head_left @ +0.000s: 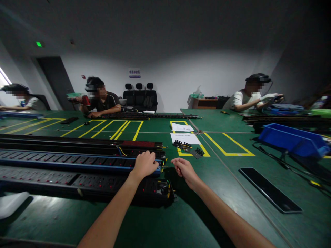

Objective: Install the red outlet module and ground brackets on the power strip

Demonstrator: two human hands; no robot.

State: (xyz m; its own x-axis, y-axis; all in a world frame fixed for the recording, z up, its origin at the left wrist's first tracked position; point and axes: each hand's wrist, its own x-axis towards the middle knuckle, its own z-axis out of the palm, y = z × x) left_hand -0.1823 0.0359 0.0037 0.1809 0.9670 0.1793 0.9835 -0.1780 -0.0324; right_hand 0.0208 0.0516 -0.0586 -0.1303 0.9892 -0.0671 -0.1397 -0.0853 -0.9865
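Note:
My left hand (146, 163) is closed over the right end of a long blue power strip (103, 166), its fingers curled around the edge. Just right of that end, my right hand (184, 169) has its fingers pinched together; whatever they hold, if anything, is too small to make out. Thin wires (162, 165) poke from the blue strip's open end. Nearer to me lies a black power strip (103, 184) with its inner parts exposed at the right end. Behind the blue strip rests another dark strip (139, 144) with a reddish section and loose yellow and blue wires.
Black metal brackets (188, 148) lie on paper sheets (182, 137) ahead. To the right are a black flat panel (269, 189), dark cables (289, 163) and a blue bin (292, 139). A white object (12, 205) sits at left. Co-workers sit across the green table (219, 182).

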